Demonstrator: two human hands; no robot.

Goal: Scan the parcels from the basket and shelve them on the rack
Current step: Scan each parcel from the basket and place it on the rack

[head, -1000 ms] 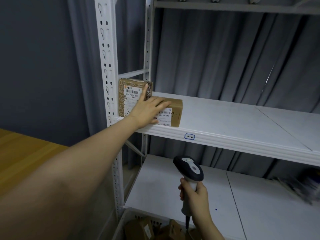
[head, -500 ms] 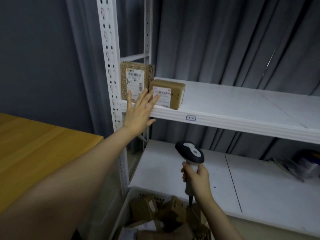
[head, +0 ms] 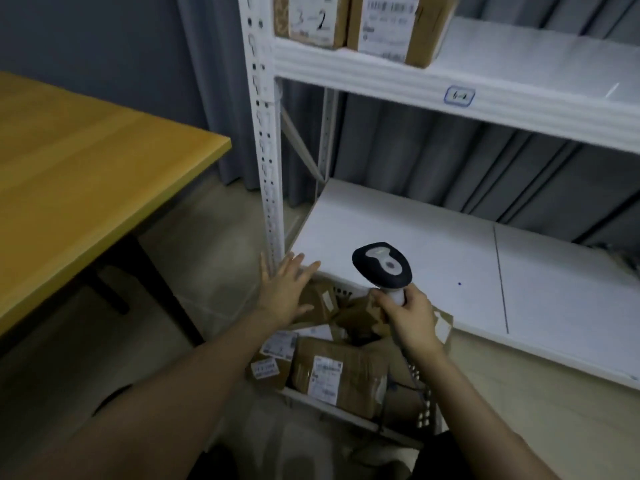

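Observation:
A white basket (head: 349, 415) on the floor holds several brown cardboard parcels (head: 341, 370) with white labels. My left hand (head: 285, 292) hovers over the basket's far left corner with its fingers spread and holds nothing. My right hand (head: 408, 317) grips the handle of a black and white barcode scanner (head: 382, 265), whose head stands above the basket. Two labelled parcels (head: 391, 26) stand side by side at the left end of the white rack's upper shelf (head: 519, 95).
The rack's lower shelf (head: 433, 251) runs right behind the basket. Its perforated white upright (head: 265, 150) stands just beyond my left hand. A wooden table (head: 79, 168) fills the left side. Grey curtains hang behind the rack.
My left hand has left the parcels on the upper shelf and dropped to the basket. My view has tilted down. The scanner stays in my right hand.

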